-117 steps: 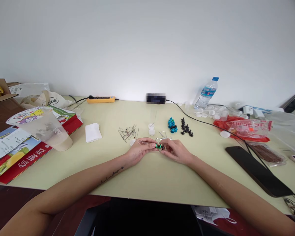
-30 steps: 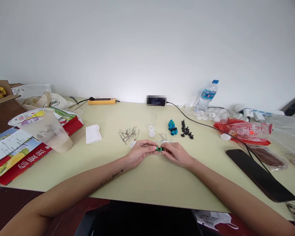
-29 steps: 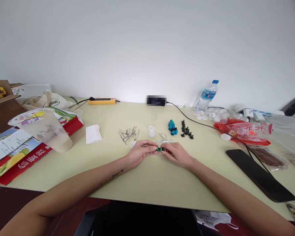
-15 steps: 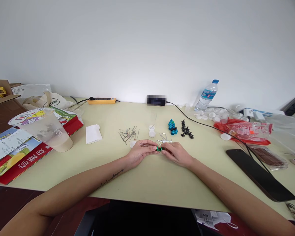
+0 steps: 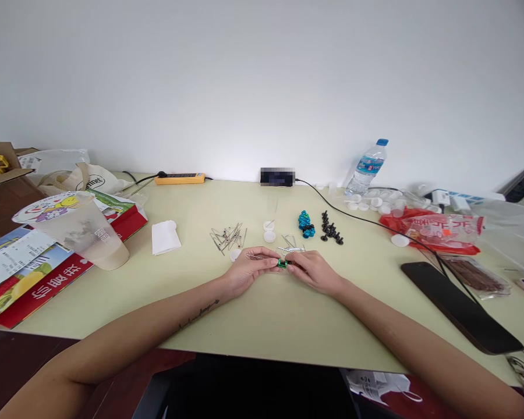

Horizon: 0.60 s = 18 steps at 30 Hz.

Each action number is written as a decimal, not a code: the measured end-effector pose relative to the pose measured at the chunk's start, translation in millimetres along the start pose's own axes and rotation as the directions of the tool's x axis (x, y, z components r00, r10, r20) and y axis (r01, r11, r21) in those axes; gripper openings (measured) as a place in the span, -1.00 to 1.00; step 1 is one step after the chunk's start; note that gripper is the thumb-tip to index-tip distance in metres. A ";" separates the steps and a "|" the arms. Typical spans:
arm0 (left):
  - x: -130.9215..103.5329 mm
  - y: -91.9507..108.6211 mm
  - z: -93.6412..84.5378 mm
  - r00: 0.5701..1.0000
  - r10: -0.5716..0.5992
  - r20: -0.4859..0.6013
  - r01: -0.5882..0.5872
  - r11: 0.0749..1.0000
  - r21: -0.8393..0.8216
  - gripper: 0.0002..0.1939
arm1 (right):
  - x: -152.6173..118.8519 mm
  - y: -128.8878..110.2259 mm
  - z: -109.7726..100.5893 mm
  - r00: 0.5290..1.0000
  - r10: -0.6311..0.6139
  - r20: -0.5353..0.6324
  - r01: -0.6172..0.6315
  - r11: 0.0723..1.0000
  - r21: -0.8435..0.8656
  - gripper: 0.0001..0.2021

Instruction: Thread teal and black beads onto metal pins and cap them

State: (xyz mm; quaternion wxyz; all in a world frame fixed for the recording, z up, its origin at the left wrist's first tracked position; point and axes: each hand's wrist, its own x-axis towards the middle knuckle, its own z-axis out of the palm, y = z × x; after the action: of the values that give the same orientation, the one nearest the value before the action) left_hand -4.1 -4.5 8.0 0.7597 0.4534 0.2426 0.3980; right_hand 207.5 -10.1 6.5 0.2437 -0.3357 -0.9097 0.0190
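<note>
Head view: the small green piece (image 5: 282,263) is held well back from the near edge of the surface (image 5: 253,326); left hand (image 5: 250,269) pinches one end, right hand (image 5: 317,272) the other (fingertips hide part of it). Keeping both ends in line would suit it. Bent metal rods (image 5: 293,249) lie just beyond; room opens toward the near edge.

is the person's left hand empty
No, the left hand holds a small green piece, which shows between it and the right hand.
</note>
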 end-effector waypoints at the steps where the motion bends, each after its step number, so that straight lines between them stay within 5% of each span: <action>1: 0.1 0.3 0.1 1.000 0.000 0.000 0.000 1.000 -0.002 -0.77 | 0.0 -0.2 -0.3 1.000 -0.001 -0.003 0.001 1.000 0.003 -0.80; 18: 0.9 -0.2 -0.4 1.000 0.002 0.001 -0.002 1.000 -0.006 -0.76 | 0.6 -4.1 -2.2 1.000 0.002 0.003 -0.002 0.999 0.041 -0.85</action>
State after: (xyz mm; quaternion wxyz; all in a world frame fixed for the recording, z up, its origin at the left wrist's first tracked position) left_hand -3.8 -3.6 7.6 0.7606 0.4517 0.2409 0.3993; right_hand 205.6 -13.2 9.4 0.2491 -0.3314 -0.9092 0.0384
